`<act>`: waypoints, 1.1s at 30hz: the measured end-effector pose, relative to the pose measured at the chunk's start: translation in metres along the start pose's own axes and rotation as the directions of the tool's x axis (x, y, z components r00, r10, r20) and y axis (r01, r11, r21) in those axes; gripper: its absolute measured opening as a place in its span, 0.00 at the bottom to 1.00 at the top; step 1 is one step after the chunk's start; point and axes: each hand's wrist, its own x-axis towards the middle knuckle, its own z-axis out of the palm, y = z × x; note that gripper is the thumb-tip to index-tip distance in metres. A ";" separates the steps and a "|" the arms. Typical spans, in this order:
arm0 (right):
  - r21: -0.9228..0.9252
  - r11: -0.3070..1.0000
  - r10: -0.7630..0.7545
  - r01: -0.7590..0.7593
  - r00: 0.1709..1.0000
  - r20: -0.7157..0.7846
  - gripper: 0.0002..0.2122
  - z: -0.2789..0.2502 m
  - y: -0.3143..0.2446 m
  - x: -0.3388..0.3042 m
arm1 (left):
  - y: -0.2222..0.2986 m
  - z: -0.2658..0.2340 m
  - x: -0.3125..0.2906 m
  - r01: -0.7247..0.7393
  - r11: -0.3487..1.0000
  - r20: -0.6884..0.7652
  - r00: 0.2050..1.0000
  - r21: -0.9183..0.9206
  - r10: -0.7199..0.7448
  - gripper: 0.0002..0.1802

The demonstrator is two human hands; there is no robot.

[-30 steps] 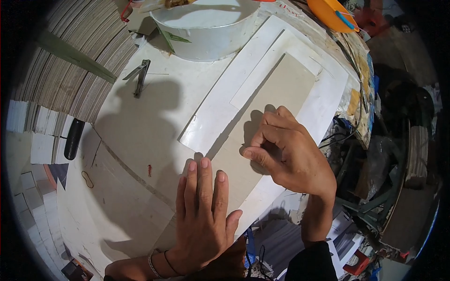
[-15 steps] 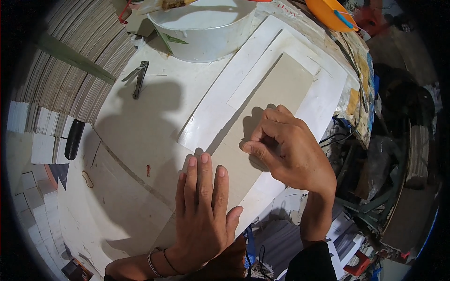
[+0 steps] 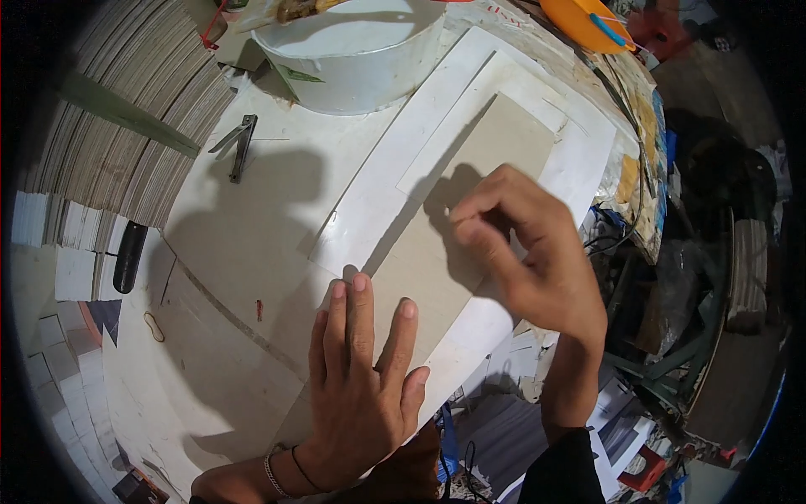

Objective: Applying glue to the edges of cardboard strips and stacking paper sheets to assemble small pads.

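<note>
A long beige strip of board (image 3: 508,134) lies slantwise over white paper sheets (image 3: 432,88) on the white tabletop. Fingers stretched and slightly apart, my left hand (image 3: 357,403) lies flat across the board's near end. Over the middle of the board, my right hand (image 3: 541,265) is lifted a little, its shadow falling on the board. Its thumb and forefinger are brought together and the other fingers curl in. Slight blur and the bent fingers hide whatever may be between them.
A white tub (image 3: 361,76) with a brush (image 3: 294,10) across it stands at the back. Nail clippers (image 3: 242,151), a rubber band (image 3: 154,326) and a black handle (image 3: 129,256) lie leftward, beside tall stacks of board (image 3: 143,101). An orange bowl (image 3: 579,23) is far right.
My right hand has risen off the board and turned slightly, its thumb and forefinger still together. My left hand stays flat, with its forefinger spread a little wider.
</note>
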 end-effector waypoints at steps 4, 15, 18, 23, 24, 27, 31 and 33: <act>0.060 0.991 -0.109 0.118 0.984 -0.142 0.06 -0.012 0.011 0.005 | 0.000 0.001 -0.001 -0.006 1.000 -0.012 1.000 0.019 0.007 0.40; -0.028 0.984 -0.169 0.175 0.974 0.149 0.05 -0.016 0.020 0.009 | 0.001 0.002 -0.002 0.039 0.998 0.014 0.999 0.056 -0.040 0.44; -0.054 0.982 -0.172 0.181 0.975 0.142 0.06 -0.016 0.020 0.007 | 0.003 0.000 -0.002 0.044 0.997 0.023 0.999 0.060 -0.045 0.44; -0.030 0.984 -0.170 0.175 0.976 0.137 0.07 -0.015 0.022 0.006 | 0.002 0.001 -0.002 0.048 0.997 0.024 0.998 0.063 -0.050 0.45; -0.032 0.987 -0.153 0.159 0.979 0.135 0.07 -0.014 0.021 0.006 | 0.002 0.001 -0.003 0.048 0.997 0.023 0.999 0.058 -0.049 0.45; -0.046 0.983 -0.170 0.176 0.978 0.118 0.08 -0.011 0.024 0.003 | 0.001 -0.002 -0.002 0.032 0.998 0.046 0.998 0.054 -0.035 0.44; -0.028 0.984 -0.170 0.174 0.980 0.103 0.09 -0.010 0.027 0.000 | 0.002 -0.002 -0.002 0.019 0.999 0.070 0.997 0.051 -0.023 0.44; -0.009 0.985 -0.170 0.172 0.982 0.084 0.10 -0.009 0.030 -0.001 | 0.003 -0.003 -0.002 0.023 0.999 0.076 0.997 0.048 -0.026 0.45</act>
